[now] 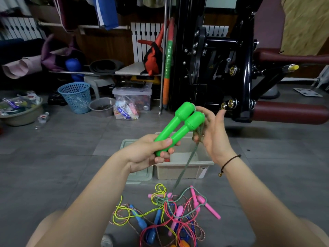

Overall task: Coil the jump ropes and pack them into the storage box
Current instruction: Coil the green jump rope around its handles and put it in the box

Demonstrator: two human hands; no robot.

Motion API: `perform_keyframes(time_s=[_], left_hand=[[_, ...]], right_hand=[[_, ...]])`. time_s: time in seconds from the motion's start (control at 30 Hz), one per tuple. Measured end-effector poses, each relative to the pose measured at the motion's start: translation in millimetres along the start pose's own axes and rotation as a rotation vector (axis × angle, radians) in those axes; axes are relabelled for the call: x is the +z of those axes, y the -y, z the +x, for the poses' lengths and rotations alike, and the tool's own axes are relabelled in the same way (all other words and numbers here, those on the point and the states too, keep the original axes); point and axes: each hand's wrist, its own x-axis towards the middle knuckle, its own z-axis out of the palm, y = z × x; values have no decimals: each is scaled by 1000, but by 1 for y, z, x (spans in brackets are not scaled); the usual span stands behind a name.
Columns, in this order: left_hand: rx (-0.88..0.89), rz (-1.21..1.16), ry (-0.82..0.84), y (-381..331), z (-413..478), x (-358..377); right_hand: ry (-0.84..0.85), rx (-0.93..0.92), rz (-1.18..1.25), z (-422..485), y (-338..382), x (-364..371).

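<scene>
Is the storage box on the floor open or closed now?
Open: the storage box has no lid on; a pale green lid lies flat beside it.

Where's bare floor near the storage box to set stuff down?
Bare floor right of the storage box, up to the gym machine's red pad, and left of the box lid toward the blue basket. Crowded: the tangled rope pile in front of the box; green cord hangs over its opening.

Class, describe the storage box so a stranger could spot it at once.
Find the big black gym machine. On the grey floor before it stands an open beige storage box. Unlike the clear tub behind, it has no lid on.
</scene>
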Motion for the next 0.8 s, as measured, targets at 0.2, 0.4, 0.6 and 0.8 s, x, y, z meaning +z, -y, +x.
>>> perform_keyframes(time_s=[0.2, 0.4, 0.6, 0.8], left_hand=[[67, -125, -156, 4, 13, 3], [13, 683, -447, 13, 21, -7], [-198, 1486, -249, 20, 24, 2], [-212, 1378, 95, 4, 12, 2]], right_hand=[[22, 15, -898, -13, -37, 25], [449, 84, -1460, -23, -37, 29], [522, -69, -1689, -12, -1, 11], [486, 128, -1228, -3, 6, -12]])
